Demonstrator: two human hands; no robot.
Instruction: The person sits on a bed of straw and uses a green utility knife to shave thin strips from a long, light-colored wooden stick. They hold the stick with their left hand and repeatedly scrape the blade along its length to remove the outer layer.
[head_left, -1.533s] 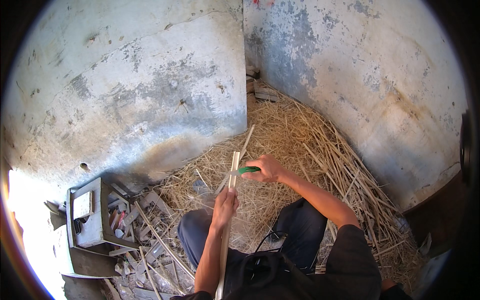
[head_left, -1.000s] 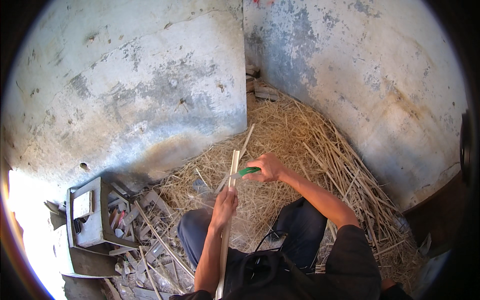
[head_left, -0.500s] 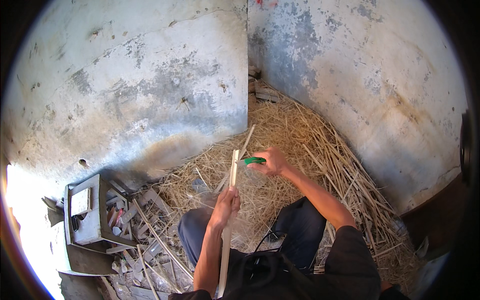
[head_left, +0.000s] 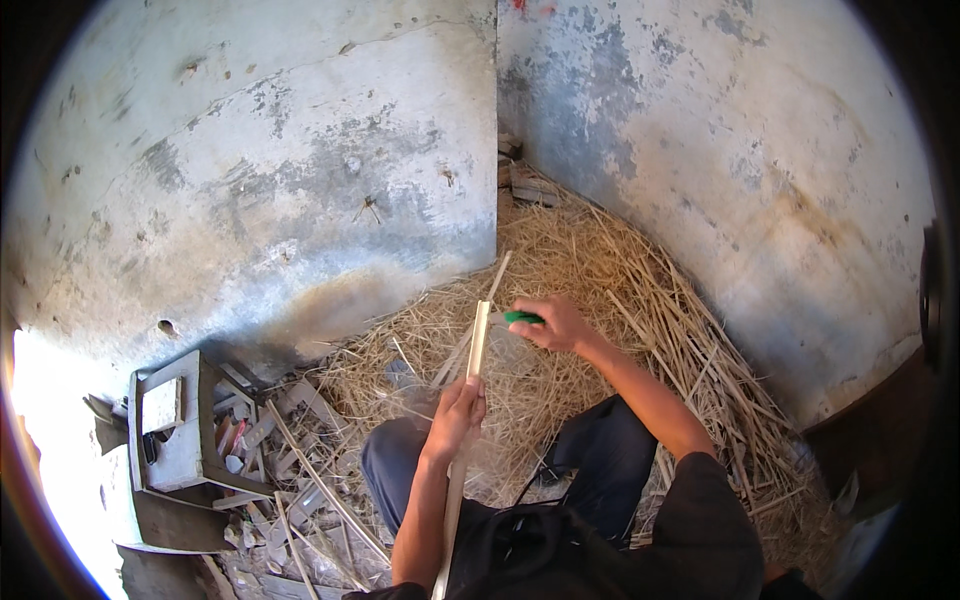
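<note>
A long pale strip, split bamboo by its look, (head_left: 480, 340) runs upward from my lap, its upper part tilted slightly right. My left hand (head_left: 457, 412) is closed around it partway along, below the upper end. My right hand (head_left: 557, 323) grips a green-handled knife (head_left: 524, 317) close to the strip's right edge. The blade points left toward the strip near its top; whether it touches is too small to tell. My fingers cover part of the handle.
Straw-like shavings (head_left: 560, 250) cover the floor ahead, with long thin strips (head_left: 690, 350) heaped at the right wall. A worn wooden box (head_left: 180, 425) stands at left beside scattered scraps (head_left: 290, 470). Two peeling walls (head_left: 330, 180) meet at the back. My knees (head_left: 395, 455) flank the strip.
The strip's upper end and my left hand have shifted slightly right. My right hand with the knife has also moved a little right, still beside the strip's top.
</note>
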